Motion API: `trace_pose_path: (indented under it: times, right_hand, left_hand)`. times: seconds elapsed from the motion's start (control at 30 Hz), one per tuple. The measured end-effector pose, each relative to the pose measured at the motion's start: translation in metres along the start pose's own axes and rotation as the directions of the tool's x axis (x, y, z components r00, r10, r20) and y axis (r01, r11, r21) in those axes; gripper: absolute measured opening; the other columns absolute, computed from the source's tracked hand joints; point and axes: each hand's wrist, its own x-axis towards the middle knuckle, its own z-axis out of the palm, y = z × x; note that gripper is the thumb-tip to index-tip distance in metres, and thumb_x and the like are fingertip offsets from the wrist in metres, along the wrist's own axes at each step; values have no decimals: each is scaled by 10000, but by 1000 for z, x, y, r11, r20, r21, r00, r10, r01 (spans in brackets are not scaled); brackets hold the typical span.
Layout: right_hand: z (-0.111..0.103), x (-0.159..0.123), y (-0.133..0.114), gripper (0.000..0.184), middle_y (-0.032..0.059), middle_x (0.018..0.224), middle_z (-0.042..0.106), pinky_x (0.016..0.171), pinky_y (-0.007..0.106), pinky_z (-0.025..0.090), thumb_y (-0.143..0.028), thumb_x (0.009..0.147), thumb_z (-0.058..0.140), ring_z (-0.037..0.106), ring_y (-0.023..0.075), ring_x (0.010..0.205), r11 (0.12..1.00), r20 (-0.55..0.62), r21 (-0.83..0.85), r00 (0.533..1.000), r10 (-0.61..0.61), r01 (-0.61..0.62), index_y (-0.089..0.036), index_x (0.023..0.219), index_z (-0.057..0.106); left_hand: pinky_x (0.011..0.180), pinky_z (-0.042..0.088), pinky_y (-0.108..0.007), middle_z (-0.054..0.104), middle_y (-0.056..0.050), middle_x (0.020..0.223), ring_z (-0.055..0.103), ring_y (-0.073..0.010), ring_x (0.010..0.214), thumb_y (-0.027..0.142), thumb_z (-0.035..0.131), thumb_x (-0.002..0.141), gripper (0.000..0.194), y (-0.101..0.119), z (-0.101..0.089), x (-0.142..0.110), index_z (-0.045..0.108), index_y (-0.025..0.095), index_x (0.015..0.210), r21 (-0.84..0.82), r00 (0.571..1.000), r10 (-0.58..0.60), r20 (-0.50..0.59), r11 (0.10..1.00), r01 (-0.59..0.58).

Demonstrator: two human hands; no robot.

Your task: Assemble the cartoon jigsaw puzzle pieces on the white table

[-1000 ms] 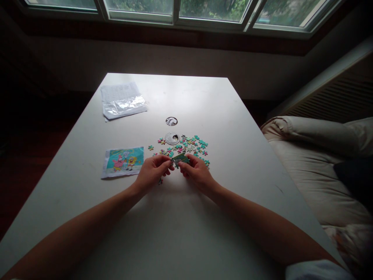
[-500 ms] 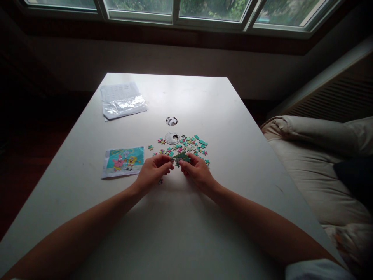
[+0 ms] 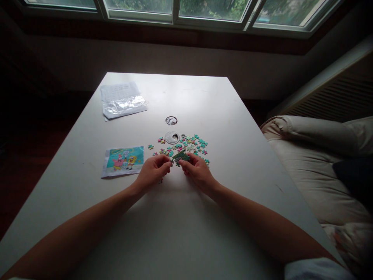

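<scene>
My right hand (image 3: 196, 171) pinches a small joined cluster of green puzzle pieces (image 3: 180, 156) just above the white table (image 3: 175, 233). My left hand (image 3: 153, 171) has its fingers curled, their tips at the cluster's left edge; whatever they pinch is too small to make out. Several loose teal, pink and yellow puzzle pieces (image 3: 192, 144) lie scattered just beyond both hands. One more piece (image 3: 160, 181) sits under my left hand.
A cartoon reference picture (image 3: 124, 160) lies left of my hands. Farther back left is a clear plastic bag on paper (image 3: 122, 102). A round cable hole (image 3: 171, 120) and its loose cover (image 3: 171, 137) are behind the pieces. A cushioned seat (image 3: 314, 155) stands to the right.
Both hands have stayed in place with small finger movements. The green cluster has tilted slightly and my left fingertips have drawn back a little from it.
</scene>
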Motion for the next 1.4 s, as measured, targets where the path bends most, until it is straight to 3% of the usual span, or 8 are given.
trace_pose_path:
  times: [0.3, 0.63, 0.9, 1.4]
  right_hand:
    - [-1, 1, 0, 288, -57, 605, 512, 490, 239, 290, -451, 810, 730, 405, 88, 519, 999, 34, -32, 999, -18, 19, -192, 819, 604]
    - [0, 0, 0, 372, 28, 677, 680, 499, 243, 444, -540, 865, 648, 578, 121, 537, 996, 10, 74, 999, 49, -50, -170, 828, 622]
    - [2, 0, 0, 416, -10, 681, 722, 501, 247, 487, -485, 765, 766, 646, 151, 537, 990, 6, 124, 998, 66, -66, -231, 943, 488]
    - [0, -1, 1, 310, 7, 736, 703, 567, 271, 512, -453, 811, 739, 645, 145, 624, 1000, 78, -11, 997, -23, 24, -203, 834, 557]
  left_hand:
    - [479, 364, -195, 585, 34, 650, 466, -82, 519, 402, 652, 846, 225, 2, 0, -2, 641, 178, 844, 19, 999, 4, 32, 1000, -5]
    - [555, 405, -210, 625, 12, 687, 519, -102, 598, 377, 674, 838, 214, 4, 2, -2, 627, 172, 873, -51, 999, 29, 18, 998, -28]
    - [582, 420, -221, 622, 15, 700, 535, -112, 623, 364, 678, 826, 201, -1, 2, -1, 644, 177, 892, -57, 999, 42, -12, 997, -43]
    - [608, 439, -223, 624, 20, 710, 550, -102, 650, 334, 682, 837, 185, 1, 3, -1, 649, 159, 888, -121, 996, 61, -66, 990, -68]
